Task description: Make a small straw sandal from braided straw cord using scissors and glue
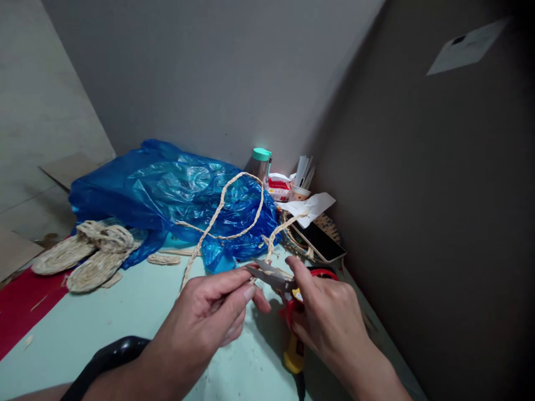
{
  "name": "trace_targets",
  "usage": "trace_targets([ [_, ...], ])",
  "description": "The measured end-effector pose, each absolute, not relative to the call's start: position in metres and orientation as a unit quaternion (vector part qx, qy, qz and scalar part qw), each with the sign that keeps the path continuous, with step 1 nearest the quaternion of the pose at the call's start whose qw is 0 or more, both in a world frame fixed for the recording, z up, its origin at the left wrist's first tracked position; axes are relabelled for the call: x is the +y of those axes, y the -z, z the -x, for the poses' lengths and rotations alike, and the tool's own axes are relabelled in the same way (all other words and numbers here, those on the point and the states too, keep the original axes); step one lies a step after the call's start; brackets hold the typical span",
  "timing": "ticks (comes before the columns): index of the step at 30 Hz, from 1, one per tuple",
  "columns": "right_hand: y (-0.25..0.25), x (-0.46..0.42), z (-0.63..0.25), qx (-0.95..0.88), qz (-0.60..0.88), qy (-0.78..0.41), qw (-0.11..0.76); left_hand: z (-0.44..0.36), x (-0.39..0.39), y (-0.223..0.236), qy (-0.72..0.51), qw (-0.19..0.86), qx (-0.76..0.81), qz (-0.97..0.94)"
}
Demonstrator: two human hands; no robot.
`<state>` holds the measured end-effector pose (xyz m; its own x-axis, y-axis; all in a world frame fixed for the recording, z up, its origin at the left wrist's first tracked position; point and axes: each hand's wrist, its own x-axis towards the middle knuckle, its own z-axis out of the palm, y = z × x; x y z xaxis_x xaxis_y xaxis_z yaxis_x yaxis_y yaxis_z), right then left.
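Observation:
My right hand (330, 309) is closed around the red handles of a pair of scissors (273, 277). The blades point left, slightly parted, with their tips by the fingers of my left hand (217, 314). Those fingers pinch a pale braided straw cord (217, 214) close to the blades; the exact pinch point is partly hidden. One stretch of cord runs up from behind my left hand and loops over a blue plastic bag (179, 178). Another thicker braided stretch (278, 231) rises from the blades toward a white paper (311, 208).
Woven straw sandals (102, 253) lie at left, near a red cloth (35, 309). A yellow-and-black corded tool (293, 356) is below the scissors. At the back right are a phone (321, 240), a woven basket (330, 225), a paper cup (300, 193) and a bottle (259, 161). Walls enclose the table.

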<state>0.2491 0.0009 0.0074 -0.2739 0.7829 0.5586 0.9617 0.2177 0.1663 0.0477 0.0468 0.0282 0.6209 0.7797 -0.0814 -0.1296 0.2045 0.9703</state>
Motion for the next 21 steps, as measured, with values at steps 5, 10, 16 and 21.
trace_targets([
  [5,-0.008,0.001,-0.25,-0.783,0.516,0.273,0.216,-0.048,0.045,-0.035,-0.335,0.725,0.306,-0.518],
  [10,-0.01,0.0,-0.244,-0.765,0.533,0.073,0.354,-0.047,0.044,-0.039,-0.329,0.77,0.3,-0.456],
  [16,-0.028,0.001,-0.235,-0.501,0.541,-0.413,0.535,-0.042,0.043,-0.044,-0.3,0.648,0.368,-0.595],
  [21,-0.034,-0.001,-0.237,-0.426,0.483,-0.494,0.584,-0.043,0.044,-0.046,-0.267,0.596,0.385,-0.652],
])
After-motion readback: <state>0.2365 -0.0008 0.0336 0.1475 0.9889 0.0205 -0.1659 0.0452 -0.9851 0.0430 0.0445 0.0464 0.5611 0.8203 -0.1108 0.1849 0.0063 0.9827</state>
